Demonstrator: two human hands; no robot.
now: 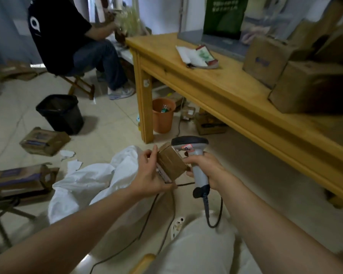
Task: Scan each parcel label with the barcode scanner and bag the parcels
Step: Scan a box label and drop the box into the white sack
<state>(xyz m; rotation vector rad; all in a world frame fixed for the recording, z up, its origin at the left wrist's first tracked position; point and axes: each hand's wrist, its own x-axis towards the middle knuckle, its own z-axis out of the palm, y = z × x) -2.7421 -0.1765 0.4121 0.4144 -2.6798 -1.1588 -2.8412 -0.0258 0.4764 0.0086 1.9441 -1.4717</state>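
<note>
My left hand (pixel 150 175) grips a small brown cardboard parcel (pixel 171 163) by its near side, where a white label edge shows. My right hand (pixel 204 167) holds the grey handle of a barcode scanner (pixel 190 147), whose dark head sits right above the parcel's far corner. A coiled cable hangs from the scanner's base. Just left of the parcel, a large white bag (pixel 91 184) lies crumpled on the floor.
A wooden table (pixel 216 84) with cardboard boxes (pixel 313 86) stands at right. On the tiled floor are a black bin (pixel 60 112), an orange bin (pixel 163 115) and loose parcels (pixel 44 141). A seated person (pixel 71 36) works at the back left.
</note>
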